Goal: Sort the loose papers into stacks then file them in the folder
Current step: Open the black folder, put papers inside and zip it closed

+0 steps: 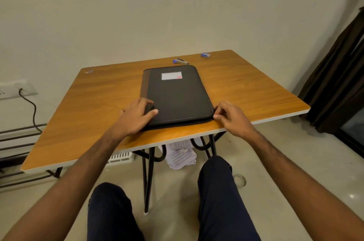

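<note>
Both forearms stretched forward. Left hand [136, 114] lying palm down, fingers a little bent, thumb pointing to the right. Right hand [231, 117] with fingers curled, thumb and first finger pinching together at the tips.

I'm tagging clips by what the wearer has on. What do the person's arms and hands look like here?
Both forearms are bare as far as the frame shows them: no sleeves in view. The left hand and right hand wear no gloves, and no watch, ring or bracelet is visible. Dark navy trousers cover the legs below.
</note>
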The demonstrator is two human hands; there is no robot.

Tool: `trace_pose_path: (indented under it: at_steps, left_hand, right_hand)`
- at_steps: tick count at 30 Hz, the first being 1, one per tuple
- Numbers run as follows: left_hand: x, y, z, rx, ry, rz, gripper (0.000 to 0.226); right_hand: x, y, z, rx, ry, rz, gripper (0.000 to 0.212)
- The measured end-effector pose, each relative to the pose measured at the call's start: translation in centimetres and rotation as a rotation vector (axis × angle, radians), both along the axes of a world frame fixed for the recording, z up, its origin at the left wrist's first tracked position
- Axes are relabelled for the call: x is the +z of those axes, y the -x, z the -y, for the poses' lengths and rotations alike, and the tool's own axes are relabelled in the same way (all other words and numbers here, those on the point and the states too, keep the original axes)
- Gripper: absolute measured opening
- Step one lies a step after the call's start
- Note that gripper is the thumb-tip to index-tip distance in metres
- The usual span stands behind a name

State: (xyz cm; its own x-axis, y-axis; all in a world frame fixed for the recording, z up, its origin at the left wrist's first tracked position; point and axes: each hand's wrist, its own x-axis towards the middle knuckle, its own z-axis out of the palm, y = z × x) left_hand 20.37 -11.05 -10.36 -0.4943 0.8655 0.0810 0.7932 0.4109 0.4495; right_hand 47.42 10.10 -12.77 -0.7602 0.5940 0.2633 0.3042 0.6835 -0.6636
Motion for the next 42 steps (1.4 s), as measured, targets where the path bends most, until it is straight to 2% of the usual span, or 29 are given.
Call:
trace_pose_path:
  at_steps: [2, 4, 7, 10, 12, 19, 21, 25, 27, 29, 31, 36, 40, 42]
  left_hand:
    - [0.6, -2.0, -1.6, -0.144, 0.042, -0.159, 0.045]
    - [0.8, -4.2, -3.0, -0.26, 0.092, -0.232, 0.049]
    - [0.1, -5.8, -4.9, -0.191, 0.203, -0.175, 0.06]
    - [0.0, -6.2, -6.0, -0.09, 0.286, -0.092, 0.084]
    - [0.2, -6.1, -6.1, -0.09, 0.322, -0.129, 0.087]
    - [0.0, -5.1, -4.5, -0.175, 0.35, -0.369, 0.071]
    - [0.8, -5.0, -4.5, -0.215, 0.33, -0.386, 0.069]
    - [1.3, -3.1, -3.2, -0.267, 0.195, -0.328, 0.051]
    - [0.8, -2.7, -2.4, -0.269, 0.221, -0.323, 0.064]
    - [0.2, -3.3, -2.4, -0.251, 0.269, -0.338, 0.087]
    - [-0.1, -4.1, -2.9, -0.217, 0.302, -0.363, 0.1]
    - [1.3, -4.1, -3.0, -0.281, 0.332, -0.334, 0.078]
    - [3.3, -1.6, -1.3, -0.343, 0.427, -0.274, 0.077]
    - [3.5, -1.3, -1.4, -0.335, 0.437, -0.318, 0.075]
  right_hand:
    - [-0.3, 0.1, 2.3, 0.046, -0.035, 0.036, 0.01]
    - [-1.0, 0.6, 5.6, 0.074, -0.065, 0.006, 0.011]
    - [-2.3, 2.5, 11.2, 0.123, -0.083, -0.133, 0.015]
    - [-3.1, 5.3, 15.5, 0.122, -0.176, -0.156, 0.015]
    - [-3.0, 6.4, 16.4, 0.093, -0.205, -0.142, 0.016]
    - [-2.0, 5.5, 11.8, 0.006, -0.206, -0.027, 0.016]
    - [-0.9, 5.5, 9.6, -0.022, -0.194, 0.028, 0.019]
    - [-0.2, 5.9, 4.7, -0.08, -0.201, 0.132, 0.015]
    - [0.2, 6.3, 2.3, -0.116, -0.126, 0.151, 0.015]
    - [0.6, 6.8, 0.3, -0.166, -0.118, 0.175, 0.017]
    - [1.0, 7.4, -1.2, -0.198, -0.111, 0.183, 0.018]
    - [1.6, 7.0, -2.2, -0.151, -0.081, 0.209, 0.015]
    - [0.7, 5.4, 0.6, 0.007, -0.022, 0.154, 0.016]
    - [-0.1, 5.4, 2.6, 0.039, -0.002, 0.079, 0.017]
